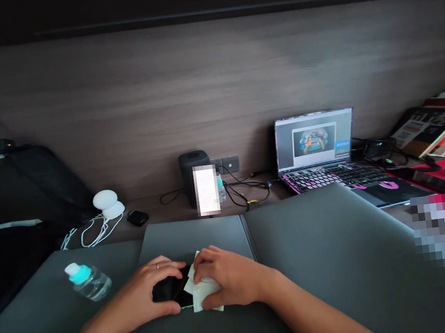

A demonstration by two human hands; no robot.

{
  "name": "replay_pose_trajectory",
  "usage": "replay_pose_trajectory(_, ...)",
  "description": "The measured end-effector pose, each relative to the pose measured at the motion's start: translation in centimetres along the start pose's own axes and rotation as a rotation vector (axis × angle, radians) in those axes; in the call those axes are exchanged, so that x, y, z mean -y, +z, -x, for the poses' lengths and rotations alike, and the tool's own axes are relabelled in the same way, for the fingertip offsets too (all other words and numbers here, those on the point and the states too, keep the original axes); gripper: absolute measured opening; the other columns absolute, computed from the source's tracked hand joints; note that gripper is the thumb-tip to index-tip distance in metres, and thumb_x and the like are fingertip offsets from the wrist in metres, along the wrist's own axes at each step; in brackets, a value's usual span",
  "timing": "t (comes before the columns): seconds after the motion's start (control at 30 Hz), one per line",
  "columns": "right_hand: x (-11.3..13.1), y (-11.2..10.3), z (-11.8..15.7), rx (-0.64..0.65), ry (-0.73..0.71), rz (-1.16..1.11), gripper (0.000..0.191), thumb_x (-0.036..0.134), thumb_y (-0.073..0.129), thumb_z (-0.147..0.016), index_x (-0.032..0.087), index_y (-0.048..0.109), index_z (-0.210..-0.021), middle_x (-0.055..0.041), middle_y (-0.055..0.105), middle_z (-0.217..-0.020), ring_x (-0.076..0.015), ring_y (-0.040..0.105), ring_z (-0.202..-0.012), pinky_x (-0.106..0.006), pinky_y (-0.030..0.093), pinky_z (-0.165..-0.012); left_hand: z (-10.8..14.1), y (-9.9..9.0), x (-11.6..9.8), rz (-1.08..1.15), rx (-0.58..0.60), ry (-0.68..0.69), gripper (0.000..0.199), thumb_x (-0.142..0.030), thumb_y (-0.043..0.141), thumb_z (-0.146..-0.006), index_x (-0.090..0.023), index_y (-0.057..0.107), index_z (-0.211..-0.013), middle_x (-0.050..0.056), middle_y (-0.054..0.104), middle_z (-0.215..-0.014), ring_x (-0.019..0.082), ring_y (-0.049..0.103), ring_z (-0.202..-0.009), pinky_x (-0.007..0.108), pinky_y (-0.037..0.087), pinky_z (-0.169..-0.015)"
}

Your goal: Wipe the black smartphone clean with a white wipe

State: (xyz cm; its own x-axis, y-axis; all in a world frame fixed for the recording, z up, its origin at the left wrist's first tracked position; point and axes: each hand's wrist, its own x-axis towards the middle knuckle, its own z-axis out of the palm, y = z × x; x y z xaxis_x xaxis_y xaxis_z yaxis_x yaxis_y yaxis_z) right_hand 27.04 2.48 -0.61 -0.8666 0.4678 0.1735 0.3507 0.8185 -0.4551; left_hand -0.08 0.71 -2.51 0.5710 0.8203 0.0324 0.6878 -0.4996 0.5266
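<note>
A smartphone (168,288) with a dark, glossy face lies flat on the grey mat in front of me. My left hand (154,285) grips its left end, thumb on the near edge and fingers on the far edge. In my right hand (223,277) is a crumpled white tissue (205,293), pressed on the phone's right part and covering it. Off to the left, a small clear bottle (93,284) with a turquoise collar and white cap rests tilted on the mat, with clear liquid inside.
The grey folding mat (305,248) spreads over the desk. Behind it stand a dark cylindrical speaker (189,178), a white round device (106,202) with cables and a small black case (137,218). An open laptop (315,147) and stacked books (436,126) are at the right.
</note>
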Motion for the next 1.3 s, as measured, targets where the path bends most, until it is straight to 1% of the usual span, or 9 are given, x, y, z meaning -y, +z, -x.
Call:
replay_pose_trajectory(0.2,0.1,-0.1,-0.1,-0.003,-0.016,0.011,0.038,0.033,0.077,-0.078,0.016,0.068,-0.111,-0.01,0.06,-0.116,-0.0219,0.055,-0.11,-0.034,0.041,-0.102,0.2,0.0,-0.3,-0.026,-0.013,-0.028,0.038,-0.029,0.08,-0.073,-0.032,0.07,-0.11,0.002,0.062,-0.136,0.03,0.05,-0.131,0.046,0.041,-0.108)
replay_pose_trajectory(0.43,0.2,-0.1,-0.1,0.005,-0.02,0.013,0.036,0.033,0.075,-0.079,0.017,0.069,-0.11,-0.0095,0.061,-0.115,-0.022,0.056,-0.108,-0.035,0.041,-0.1,0.3,0.2,0.1,-0.018,-0.029,0.016,0.041,-0.027,0.079,-0.073,-0.033,0.069,-0.112,0.002,0.063,-0.135,0.03,0.052,-0.129,0.047,0.044,-0.106)
replay_pose_trajectory(0.57,0.2,-0.1,-0.3,0.004,-0.028,0.026,0.036,0.031,0.076,-0.077,0.015,0.069,-0.109,-0.0103,0.062,-0.113,-0.0225,0.055,-0.108,-0.035,0.04,-0.1,0.4,0.1,-0.2,-0.03,-0.036,0.02,0.04,-0.027,0.078,-0.075,-0.033,0.069,-0.113,0.001,0.063,-0.135,0.03,0.052,-0.129,0.046,0.044,-0.106)
replay_pose_trajectory(0.73,0.1,0.0,-0.3,0.007,-0.05,0.02,0.036,0.029,0.077,-0.077,0.014,0.069,-0.109,-0.0103,0.064,-0.111,-0.0225,0.057,-0.107,-0.036,0.041,-0.099,0.3,-0.2,-0.8,-0.018,-0.043,0.022,0.042,-0.024,0.079,-0.072,-0.032,0.069,-0.112,0.001,0.064,-0.133,0.03,0.053,-0.127,0.044,0.045,-0.105)
replay_pose_trajectory(0.8,-0.1,-0.4,0.0,-0.001,-0.053,-0.025,0.033,0.028,0.077,-0.077,0.016,0.07,-0.107,-0.0093,0.065,-0.112,-0.0215,0.058,-0.107,-0.035,0.041,-0.099,0.2,-0.4,-1.0,-0.005,-0.042,0.027,0.045,-0.025,0.079,-0.073,-0.032,0.067,-0.115,0.002,0.064,-0.132,0.029,0.054,-0.126,0.044,0.045,-0.105)
replay_pose_trajectory(0.97,-0.8,-2.5,1.4,0.021,0.005,-0.123,0.012,0.016,0.071,-0.083,0.018,0.073,-0.094,-0.0052,0.067,-0.107,-0.0185,0.062,-0.102,-0.035,0.042,-0.099,0.4,-1.2,-1.4,0.007,0.005,0.051,0.054,-0.028,0.078,-0.076,-0.031,0.058,-0.127,0.003,0.059,-0.137,0.027,0.051,-0.127,0.043,0.043,-0.106)
replay_pose_trajectory(1.07,-0.8,-2.8,1.5,0.02,0.031,-0.122,0.012,0.012,0.067,-0.084,0.018,0.073,-0.093,-0.0051,0.068,-0.104,-0.0179,0.062,-0.101,-0.033,0.045,-0.095,0.7,-1.7,-1.4,-0.007,-0.003,0.061,0.057,-0.028,0.078,-0.076,-0.031,0.056,-0.129,0.004,0.059,-0.135,0.028,0.051,-0.126,0.043,0.043,-0.105)
replay_pose_trajectory(1.2,0.0,-1.7,0.7,-0.01,0.007,-0.096,0.014,0.018,0.063,-0.09,0.017,0.073,-0.099,-0.0067,0.068,-0.11,-0.0174,0.062,-0.103,-0.032,0.046,-0.094,0.8,-1.8,-1.1,-0.022,-0.029,0.062,0.054,-0.026,0.078,-0.075,-0.031,0.057,-0.125,0.004,0.06,-0.129,0.027,0.053,-0.122,0.042,0.044,-0.103)
replay_pose_trajectory(1.3,0.1,-1.6,0.5,-0.007,-0.046,-0.093,0.017,0.028,0.062,-0.093,0.017,0.074,-0.092,-0.0074,0.069,-0.109,-0.0181,0.062,-0.103,-0.034,0.044,-0.097,0.7,-1.7,-0.8,-0.007,-0.029,0.076,0.052,-0.026,0.078,-0.075,-0.03,0.059,-0.123,0.004,0.061,-0.126,0.027,0.054,-0.12,0.042,0.044,-0.102)
